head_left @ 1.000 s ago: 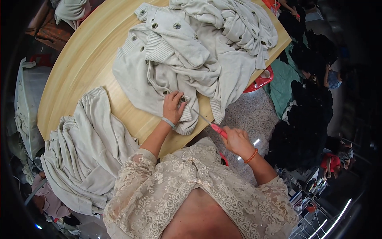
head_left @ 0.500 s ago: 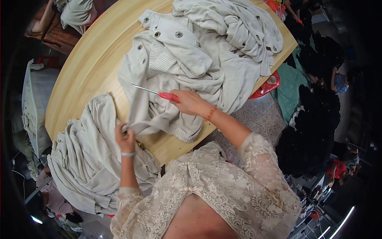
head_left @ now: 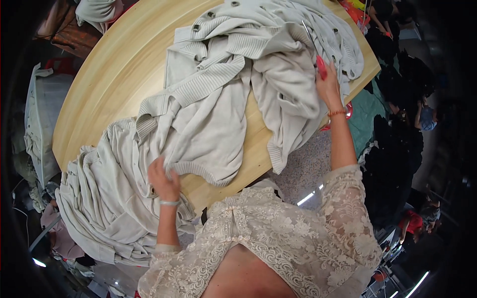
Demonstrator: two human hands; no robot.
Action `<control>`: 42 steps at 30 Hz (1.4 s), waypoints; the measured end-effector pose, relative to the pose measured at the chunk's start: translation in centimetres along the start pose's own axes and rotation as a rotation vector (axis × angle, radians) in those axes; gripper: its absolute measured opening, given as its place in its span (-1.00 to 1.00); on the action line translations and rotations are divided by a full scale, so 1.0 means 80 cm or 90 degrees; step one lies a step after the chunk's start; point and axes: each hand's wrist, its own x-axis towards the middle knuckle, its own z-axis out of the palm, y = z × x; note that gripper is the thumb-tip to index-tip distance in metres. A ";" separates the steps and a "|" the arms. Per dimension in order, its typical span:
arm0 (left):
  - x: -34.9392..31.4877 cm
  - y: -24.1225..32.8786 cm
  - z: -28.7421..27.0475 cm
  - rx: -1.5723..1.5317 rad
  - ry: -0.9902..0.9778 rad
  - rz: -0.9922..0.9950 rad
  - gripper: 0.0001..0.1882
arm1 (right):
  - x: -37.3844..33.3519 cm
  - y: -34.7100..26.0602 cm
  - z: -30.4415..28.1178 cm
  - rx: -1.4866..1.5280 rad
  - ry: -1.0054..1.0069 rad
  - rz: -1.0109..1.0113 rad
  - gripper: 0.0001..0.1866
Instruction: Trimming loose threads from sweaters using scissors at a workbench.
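A light grey knit cardigan (head_left: 208, 126) with ribbed bands lies spread across the table's middle. At its lower left edge is my left hand (head_left: 165, 183), whose fingers are smeared by motion; I cannot tell whether they grip the cloth. My right hand (head_left: 328, 88), farther right, is closed around a red-handled tool (head_left: 321, 67) with a slim pointed metal blade. The blade points away from me over a second bunch of grey knitwear (head_left: 293, 74). Its exact kind is unclear. Under that hand the cloth is rumpled, and whether the fingers also hold it is hidden.
The wooden table (head_left: 104, 79) has a curved far left edge. A pile of folded grey knits (head_left: 109, 203) hangs over its near left side; more buttoned knitwear (head_left: 223, 17) lies at the back. Dark cloth heaps (head_left: 392, 154) stand at right, a white sack (head_left: 42, 124) at left.
My right hand, with the red-handled tool, has moved right and away from me. The cardigan is now spread flatter toward the left pile. My left hand has shifted slightly toward me and right.
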 end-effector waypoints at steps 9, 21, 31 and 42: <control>0.215 0.217 0.175 -0.081 0.018 0.130 0.04 | -0.128 -0.092 -0.047 0.001 -0.121 -0.015 -0.77; 0.295 -0.008 0.067 -0.660 0.010 -0.140 -0.70 | -0.223 -0.092 -0.006 0.155 -0.353 0.118 -0.75; 0.199 -0.096 0.035 -0.199 0.191 -0.135 -0.27 | -0.295 -0.188 0.090 0.164 -0.515 0.041 -0.48; 0.325 0.030 0.147 -0.057 -0.050 -0.149 -0.38 | -0.366 -0.234 0.129 0.149 -0.488 -0.115 -0.70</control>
